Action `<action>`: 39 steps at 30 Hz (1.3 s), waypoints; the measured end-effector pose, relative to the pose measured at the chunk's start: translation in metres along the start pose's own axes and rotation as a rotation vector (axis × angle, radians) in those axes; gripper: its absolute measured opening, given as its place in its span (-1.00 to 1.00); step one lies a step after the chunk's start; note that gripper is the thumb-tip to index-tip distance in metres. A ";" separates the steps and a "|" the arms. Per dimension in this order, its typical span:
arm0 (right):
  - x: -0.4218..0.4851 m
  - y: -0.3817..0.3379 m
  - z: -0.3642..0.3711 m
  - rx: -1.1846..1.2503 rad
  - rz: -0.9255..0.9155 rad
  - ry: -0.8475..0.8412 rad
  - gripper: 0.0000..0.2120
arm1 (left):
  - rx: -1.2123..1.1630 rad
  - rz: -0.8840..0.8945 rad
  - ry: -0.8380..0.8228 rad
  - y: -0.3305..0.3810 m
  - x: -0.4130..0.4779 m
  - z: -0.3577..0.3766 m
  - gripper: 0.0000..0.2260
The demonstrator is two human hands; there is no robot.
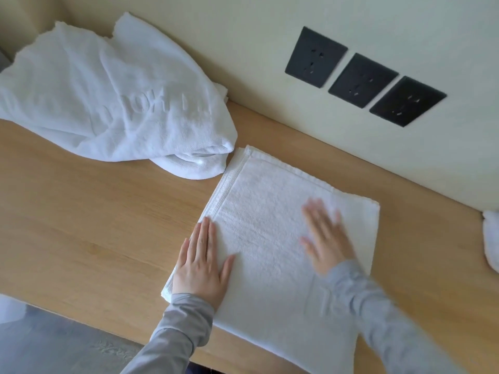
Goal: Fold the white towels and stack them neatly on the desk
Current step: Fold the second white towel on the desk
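Head view: a folded towel (270,225) lies flat on the counter (94,225), near its front edge. A hard sweep could skew the layers or push it off, and the crumpled heap (108,103) just beside its far corner could snag. The left hand (201,261) presses flat on the towel's left edge, fingers straight. The right hand (325,238), blurred, lies spread on its middle. Neither grips anything.
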State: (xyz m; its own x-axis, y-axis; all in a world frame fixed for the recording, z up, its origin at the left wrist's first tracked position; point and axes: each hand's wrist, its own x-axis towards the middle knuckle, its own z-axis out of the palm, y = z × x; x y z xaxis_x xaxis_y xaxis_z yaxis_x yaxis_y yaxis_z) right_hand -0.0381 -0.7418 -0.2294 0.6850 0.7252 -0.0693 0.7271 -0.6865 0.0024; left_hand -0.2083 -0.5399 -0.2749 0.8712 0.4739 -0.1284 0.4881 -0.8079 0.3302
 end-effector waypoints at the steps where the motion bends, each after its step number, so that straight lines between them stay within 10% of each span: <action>1: -0.016 -0.023 0.005 0.011 -0.092 -0.013 -0.44 | -0.006 0.000 0.000 0.000 0.000 0.000 -0.33; 6: -0.092 -0.055 0.036 -0.061 -0.399 -0.215 -0.39 | -0.018 0.002 -0.010 0.000 -0.001 -0.001 -0.33; 17: -0.017 0.081 -0.003 0.097 0.125 -0.209 -0.41 | 0.023 -0.047 0.096 0.011 -0.006 -0.001 -0.29; 23: 0.077 0.089 -0.021 0.672 0.322 -0.289 -0.41 | -0.552 -0.988 0.509 0.076 -0.044 -0.006 -0.32; 28: 0.115 0.088 -0.011 0.534 0.335 -0.467 -0.35 | -0.996 -1.530 0.328 0.101 -0.065 0.004 -0.37; 39: 0.127 0.089 -0.014 0.505 0.324 -0.583 -0.09 | -1.105 -1.264 0.595 0.126 -0.077 0.014 -0.68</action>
State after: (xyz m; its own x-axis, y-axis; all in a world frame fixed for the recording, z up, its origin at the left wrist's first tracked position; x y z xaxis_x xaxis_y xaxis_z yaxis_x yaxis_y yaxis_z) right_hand 0.1147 -0.7103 -0.2243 0.6226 0.4399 -0.6472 0.2949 -0.8980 -0.3266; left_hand -0.2133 -0.6831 -0.2362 -0.2273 0.8124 -0.5370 0.3028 0.5831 0.7539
